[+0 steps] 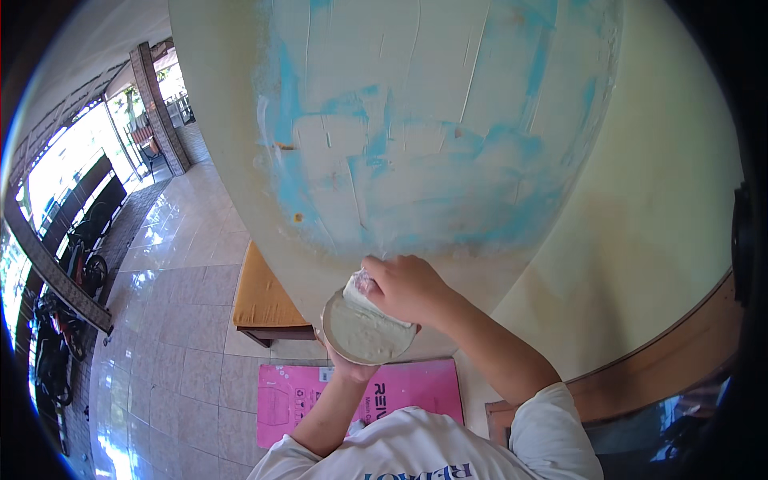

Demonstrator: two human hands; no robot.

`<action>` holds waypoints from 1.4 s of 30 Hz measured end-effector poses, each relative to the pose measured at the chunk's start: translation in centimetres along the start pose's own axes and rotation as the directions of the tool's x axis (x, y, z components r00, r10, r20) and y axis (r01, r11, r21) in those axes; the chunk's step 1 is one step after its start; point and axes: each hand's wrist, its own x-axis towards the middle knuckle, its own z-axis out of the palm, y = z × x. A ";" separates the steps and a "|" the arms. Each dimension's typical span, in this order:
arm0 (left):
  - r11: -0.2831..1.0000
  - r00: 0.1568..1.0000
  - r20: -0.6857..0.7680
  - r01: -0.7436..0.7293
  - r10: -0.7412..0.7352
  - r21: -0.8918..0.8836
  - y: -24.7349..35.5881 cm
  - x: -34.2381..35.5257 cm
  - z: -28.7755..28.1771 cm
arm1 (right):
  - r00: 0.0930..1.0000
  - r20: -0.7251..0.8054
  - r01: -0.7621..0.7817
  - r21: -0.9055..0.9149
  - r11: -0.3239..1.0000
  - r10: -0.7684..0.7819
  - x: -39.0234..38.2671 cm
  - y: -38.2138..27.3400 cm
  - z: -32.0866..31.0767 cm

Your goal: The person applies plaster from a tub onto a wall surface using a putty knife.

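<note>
My left hand point(352, 370) is closed around the underside of a shallow round bowl point(326, 326) at chest height. Thick off-white paste point(364, 334) fills the bowl. Over its far right side, my right hand point(404, 284) grips a flat white spreader point(358, 290) smeared with paste, its edge down in the bowl. Part of the spreader is hidden behind the fingers. Just beyond my hands rises a pale wall panel point(416, 172) with a rounded outline, covered in whitish streaks over light blue patches.
A bench with a mustard cushion point(268, 292) stands left of the bowl. On the tiled floor below me lies a pink cardboard box point(280, 400). Curved wooden furniture point(640, 364) is at the right. Motorcycles point(60, 336) are parked at the far left, near a pillar point(158, 104).
</note>
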 end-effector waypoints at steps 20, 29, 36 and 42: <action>0.999 0.977 0.213 0.021 -0.031 0.048 -5.4 1.9 -1.3 | 0.957 -0.239 0.231 0.286 0.930 -0.165 -2.6 5.5 -5.1; 0.976 0.985 0.004 -0.172 0.174 -0.133 -4.1 2.5 -4.7 | 0.990 -0.088 -0.101 0.085 0.991 0.108 -5.1 6.0 -3.3; 0.954 0.956 0.019 -0.293 0.292 0.070 -5.5 2.3 -3.9 | 0.902 -0.147 -0.270 0.539 0.798 0.405 -8.6 7.8 2.4; 0.948 0.960 0.030 -0.279 0.277 0.151 -5.6 1.8 -3.0 | 0.933 -0.196 -0.117 0.627 0.770 0.301 -7.6 4.3 1.1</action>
